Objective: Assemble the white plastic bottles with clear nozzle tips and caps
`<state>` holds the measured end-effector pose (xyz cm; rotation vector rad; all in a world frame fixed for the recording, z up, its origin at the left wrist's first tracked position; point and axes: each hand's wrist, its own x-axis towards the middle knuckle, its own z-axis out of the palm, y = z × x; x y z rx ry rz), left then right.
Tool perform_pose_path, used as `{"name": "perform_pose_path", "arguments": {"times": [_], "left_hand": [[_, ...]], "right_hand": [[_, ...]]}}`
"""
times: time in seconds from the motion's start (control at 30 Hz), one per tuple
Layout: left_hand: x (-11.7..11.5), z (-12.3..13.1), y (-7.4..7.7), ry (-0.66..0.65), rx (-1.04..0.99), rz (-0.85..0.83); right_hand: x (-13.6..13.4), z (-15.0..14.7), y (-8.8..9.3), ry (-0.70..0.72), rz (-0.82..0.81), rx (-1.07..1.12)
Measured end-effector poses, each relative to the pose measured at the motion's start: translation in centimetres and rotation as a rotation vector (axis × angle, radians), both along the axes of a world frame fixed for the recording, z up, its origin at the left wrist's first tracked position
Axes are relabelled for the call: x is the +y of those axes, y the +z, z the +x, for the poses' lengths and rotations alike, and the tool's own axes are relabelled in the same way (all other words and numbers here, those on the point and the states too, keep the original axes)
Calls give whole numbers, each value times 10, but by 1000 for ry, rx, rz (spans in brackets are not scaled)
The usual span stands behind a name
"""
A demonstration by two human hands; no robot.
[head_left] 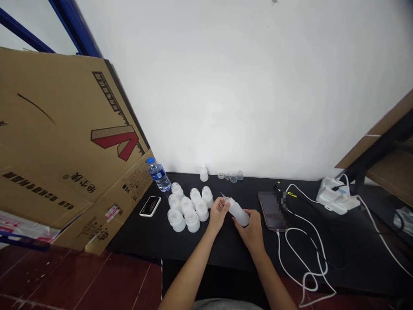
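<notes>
A white, translucent plastic bottle (238,213) is held tilted above the black table, its narrow end toward the upper left. My right hand (254,230) is closed around its lower body. At the narrow end, my left hand (219,211) pinches the neck, where a thin, clear pointed piece sticks out; its kind is unclear. Left of my hands, several white bottles with clear domed caps (192,221) stand upright in a cluster. One more white bottle (204,174) stands by the wall. Beside it lie small clear plastic parts (233,178), among them a ring and a domed cap (240,175).
A water bottle (158,175) with a blue cap and a white phone-like device (150,206) are at the table's left, beside a large cardboard box (64,142). To the right lie a dark phone (271,211), looping white cables (318,245) and a white power strip (332,196).
</notes>
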<state>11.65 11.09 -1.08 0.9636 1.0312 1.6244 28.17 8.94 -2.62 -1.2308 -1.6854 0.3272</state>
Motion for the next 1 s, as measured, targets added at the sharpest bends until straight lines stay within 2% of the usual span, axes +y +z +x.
{"name": "perform_pose_path", "arguments": {"times": [0.17,0.33,0.5,0.83,1.0], "left_hand": [[1,1,-4,0,8,-5],[0,0,-4,-7,36,-17],[-2,0,-2,-36,53,-19],[-3,0,3,-135,39,-14],[-4,1,4,-101,-9,-14]], "right_hand": [[-2,-1,3,9,70,-121],[-4,-3,6,-2,73,-252],[-5,-3,3,-27,14,-187],[-2,2,-1,78,-110,-50],[-3,1,0,91,-89,-34]]}}
